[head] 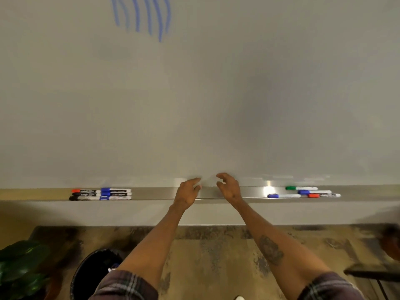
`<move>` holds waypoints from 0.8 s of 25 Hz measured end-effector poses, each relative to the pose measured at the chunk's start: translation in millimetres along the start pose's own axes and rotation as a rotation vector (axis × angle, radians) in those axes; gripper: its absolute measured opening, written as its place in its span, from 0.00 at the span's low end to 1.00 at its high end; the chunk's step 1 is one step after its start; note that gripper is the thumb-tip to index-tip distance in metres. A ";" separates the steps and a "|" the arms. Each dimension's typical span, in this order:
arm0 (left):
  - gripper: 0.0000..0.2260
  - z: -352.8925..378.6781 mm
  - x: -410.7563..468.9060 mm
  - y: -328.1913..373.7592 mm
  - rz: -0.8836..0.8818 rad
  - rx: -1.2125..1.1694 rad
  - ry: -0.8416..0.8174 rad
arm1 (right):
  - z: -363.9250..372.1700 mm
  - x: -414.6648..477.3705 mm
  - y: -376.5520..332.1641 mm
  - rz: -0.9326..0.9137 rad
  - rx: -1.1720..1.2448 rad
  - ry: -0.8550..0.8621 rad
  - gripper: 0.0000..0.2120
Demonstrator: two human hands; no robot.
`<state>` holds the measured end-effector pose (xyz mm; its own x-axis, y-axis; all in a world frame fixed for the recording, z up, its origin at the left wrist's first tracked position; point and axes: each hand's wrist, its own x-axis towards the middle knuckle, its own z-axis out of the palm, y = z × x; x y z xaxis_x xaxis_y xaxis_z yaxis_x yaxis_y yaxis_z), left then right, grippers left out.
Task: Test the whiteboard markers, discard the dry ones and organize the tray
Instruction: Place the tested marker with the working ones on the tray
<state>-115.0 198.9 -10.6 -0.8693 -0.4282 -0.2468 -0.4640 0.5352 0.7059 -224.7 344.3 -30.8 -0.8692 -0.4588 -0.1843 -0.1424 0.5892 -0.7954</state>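
A metal tray (151, 193) runs along the bottom of the whiteboard (216, 94). On its left part, several markers (101, 194) with red, black and blue caps lie in tidy rows. On its right part, a green marker (301, 188), two blue markers (283, 195) and a red marker (324, 195) lie loosely. My left hand (187, 194) and my right hand (229, 188) hover over the bare middle of the tray, a short gap between them. Both are blurred, fingers apart and curled, with nothing visible in them. Blue test strokes (149, 16) mark the board's top.
A black waste bin (93, 276) stands on the floor below left, with something blue and white inside. A green plant (21, 265) sits at the far left. A dark piece of furniture (372, 272) juts in at the lower right.
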 end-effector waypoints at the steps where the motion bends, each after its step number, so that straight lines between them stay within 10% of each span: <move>1: 0.17 10.3 2.8 11.2 0.001 -0.001 -0.012 | -14.5 0.1 11.4 0.013 -0.003 0.021 0.15; 20: 0.16 219.2 60.8 147.2 0.115 0.119 -0.277 | -198.1 -6.9 210.2 0.209 -0.334 0.067 0.22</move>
<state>-273.4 411.2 -67.3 -0.9228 -0.1546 -0.3530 -0.3629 0.6570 0.6608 -342.4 603.0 -82.3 -0.9230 -0.2682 -0.2758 -0.0953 0.8541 -0.5113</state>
